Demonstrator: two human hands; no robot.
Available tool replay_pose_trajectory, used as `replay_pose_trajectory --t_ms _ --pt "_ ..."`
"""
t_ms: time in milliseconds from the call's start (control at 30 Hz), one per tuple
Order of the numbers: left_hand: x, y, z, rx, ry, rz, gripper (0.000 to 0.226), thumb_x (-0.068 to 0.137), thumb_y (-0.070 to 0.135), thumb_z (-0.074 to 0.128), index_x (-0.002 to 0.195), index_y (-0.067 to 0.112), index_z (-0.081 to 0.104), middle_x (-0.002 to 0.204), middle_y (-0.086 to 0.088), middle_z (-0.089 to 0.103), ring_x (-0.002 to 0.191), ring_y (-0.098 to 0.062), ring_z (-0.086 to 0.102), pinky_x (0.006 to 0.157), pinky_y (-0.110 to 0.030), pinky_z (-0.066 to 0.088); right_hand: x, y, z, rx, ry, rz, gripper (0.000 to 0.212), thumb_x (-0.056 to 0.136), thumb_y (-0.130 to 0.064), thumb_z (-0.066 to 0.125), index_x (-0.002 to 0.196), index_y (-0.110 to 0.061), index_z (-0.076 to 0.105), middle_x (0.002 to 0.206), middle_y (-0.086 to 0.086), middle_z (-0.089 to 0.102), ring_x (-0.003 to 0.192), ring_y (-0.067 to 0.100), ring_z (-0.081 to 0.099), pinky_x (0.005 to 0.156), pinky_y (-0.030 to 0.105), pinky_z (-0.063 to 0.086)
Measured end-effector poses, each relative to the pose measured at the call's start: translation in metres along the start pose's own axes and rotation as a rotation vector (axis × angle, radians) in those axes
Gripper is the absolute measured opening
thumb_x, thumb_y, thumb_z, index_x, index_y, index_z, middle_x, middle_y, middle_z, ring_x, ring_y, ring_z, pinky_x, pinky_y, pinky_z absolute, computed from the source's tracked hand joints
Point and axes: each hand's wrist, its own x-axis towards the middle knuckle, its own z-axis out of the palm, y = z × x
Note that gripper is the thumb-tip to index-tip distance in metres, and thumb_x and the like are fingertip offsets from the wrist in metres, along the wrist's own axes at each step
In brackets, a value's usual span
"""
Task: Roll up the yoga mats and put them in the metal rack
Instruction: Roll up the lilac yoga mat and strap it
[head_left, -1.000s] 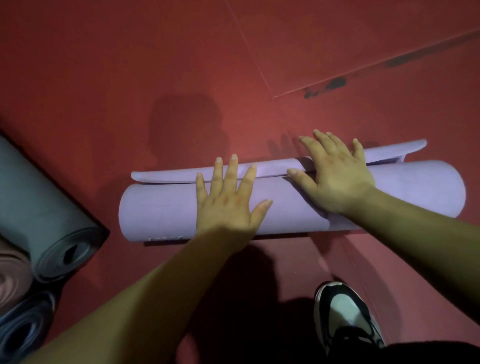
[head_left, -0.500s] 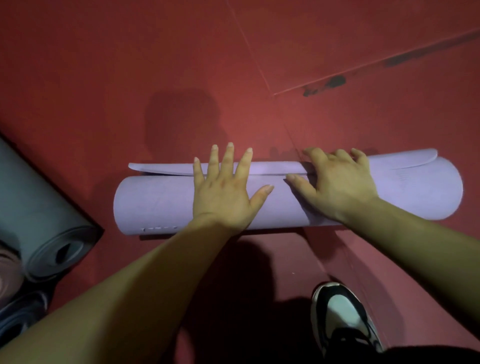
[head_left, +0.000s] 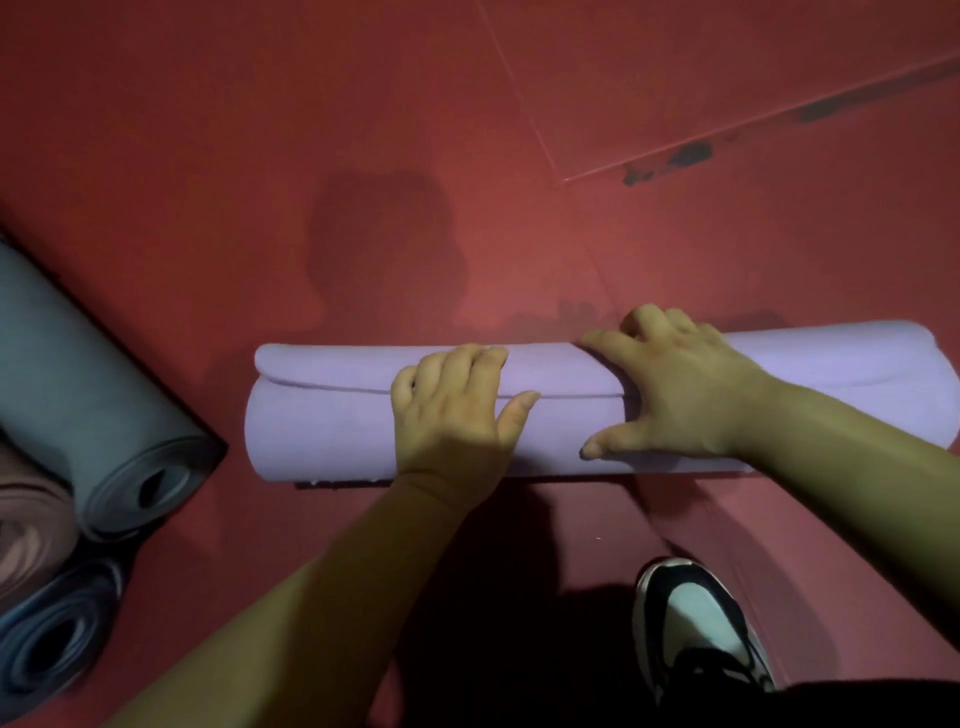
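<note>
Since the purple yoga mat (head_left: 322, 431) lies on the red floor (head_left: 260, 156) as a nearly closed roll, with only its loose end (head_left: 332, 366) lapped over the top, the step in hand looks like the last tuck before lifting. Both hands are clamped on the roll and set a little apart. The left hand (head_left: 452, 410) sits near the middle with its fingers curled over the flap and its thumb spread on the near side. The right hand (head_left: 680, 395) is further right, its fingers hooked over the far side. To finish well, press the flap down evenly along its whole length, because its left part, beyond the left hand, has nothing holding it and could spring open. Squeeze the roll snug and keep both ends flush so it does not telescope when lifted. The metal rack is out of view. A grey-blue mat (head_left: 78, 395), a pink mat (head_left: 26, 525) and a dark blue mat (head_left: 52, 634) lie rolled at the left, well apart from the hands. A shoe (head_left: 696, 629) stands near the roll.
</note>
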Motion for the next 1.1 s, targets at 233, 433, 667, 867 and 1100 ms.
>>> replay_pose_trajectory --t_ms 233,433,667,867,1100 --pt "-0.014 -0.019 -0.037 -0.094 -0.076 -0.262 0.029 0.089 0.046 0.058 0.104 0.026 0.073 0.108 0.002 0.060 0.099 -0.029 0.057 0.083 -0.042 0.043 -0.001 -0.047 0.013 0.018 -0.029 -0.084 0.103 0.067 -0.099 0.018 0.154 -0.043 0.020 0.150 -0.010 0.042 0.132 0.021 0.045 0.103 0.047 0.039" --pt "-0.031 -0.064 -0.069 0.015 -0.174 -0.783 0.085 0.074 0.076 0.064 0.142 0.028 0.047 0.153 -0.008 0.034 0.142 -0.032 0.027 0.116 -0.053 0.020 0.017 -0.086 0.014 0.054 -0.046 -0.111 0.093 0.075 -0.091 0.014 0.154 -0.042 0.020 0.148 -0.005 0.047 0.132 0.026 0.048 0.104 0.048 0.039" --pt "-0.050 -0.115 -0.084 -0.600 -0.104 -1.224 0.082 0.066 0.056 0.086 0.131 0.015 0.059 0.123 -0.002 0.069 0.112 -0.020 0.066 0.097 -0.035 0.051 0.038 -0.133 0.014 0.079 -0.089 -0.130 0.090 0.075 -0.088 0.017 0.154 -0.044 0.020 0.150 -0.004 0.047 0.132 0.028 0.049 0.107 0.050 0.039" --pt "-0.057 -0.128 -0.092 -0.815 -0.141 -1.191 0.064 0.049 0.060 0.084 0.095 0.016 0.078 0.088 0.003 0.078 0.084 -0.017 0.076 0.085 -0.048 0.060 0.052 -0.162 0.006 0.124 -0.200 -0.147 0.084 0.084 -0.085 0.034 0.156 -0.047 0.016 0.157 -0.006 0.041 0.140 0.027 0.043 0.112 0.048 0.037" --pt "-0.003 -0.114 -0.184 -0.725 -0.020 -0.918 0.040 0.073 0.048 0.078 0.099 0.018 0.071 0.097 0.004 0.076 0.092 -0.016 0.072 0.089 -0.044 0.058 0.030 -0.181 -0.089 0.371 -0.086 -0.247 0.094 0.085 -0.066 0.065 0.160 -0.038 0.015 0.163 -0.007 0.032 0.146 0.017 0.036 0.118 0.032 0.030"
